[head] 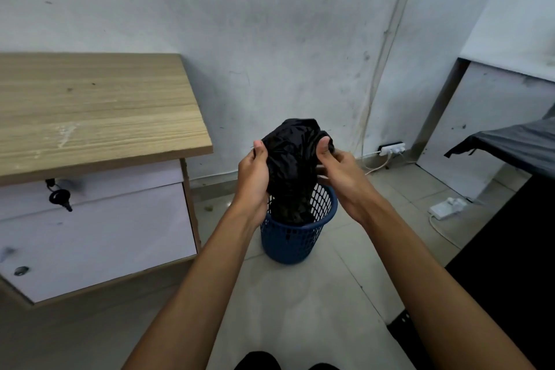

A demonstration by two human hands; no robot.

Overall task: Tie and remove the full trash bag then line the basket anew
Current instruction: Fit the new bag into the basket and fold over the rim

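A: Starting at the left: wooden worktop [90, 111] against the wall, white drawer front [99, 228] below it with a key [60, 198] in the lock.

B: Confirmed. Next?

A: Left hand [255, 171], raised above the basket [295, 237]. Thumb up, pressed on the left edge of the black bag [292, 159]; fingers curled behind the plastic. Grip is on the bag.

B: Bag position?

A: Bunched between both hands. Upper part is up at hand height; lower part hangs down into the basket's mouth. Cannot tell whether it touches the bottom.

B: Basket?

A: Blue, mesh-sided, upright on the tiled floor [300, 303], just right of the worktop's corner, near the wall.

B: Right hand [338, 171]?

A: Thumb pressed into the bag's upper right edge, fingers wrapped round the plastic. Also gripping the bag. The two hands sit close, with the bag between them.

B: Further right?

A: White power strip [392, 149] at the foot of the wall, cable trailing on the floor. A second white strip [447, 207] lies on the tiles further right. Dark sheet [510, 141] draped over a surface at the right edge.
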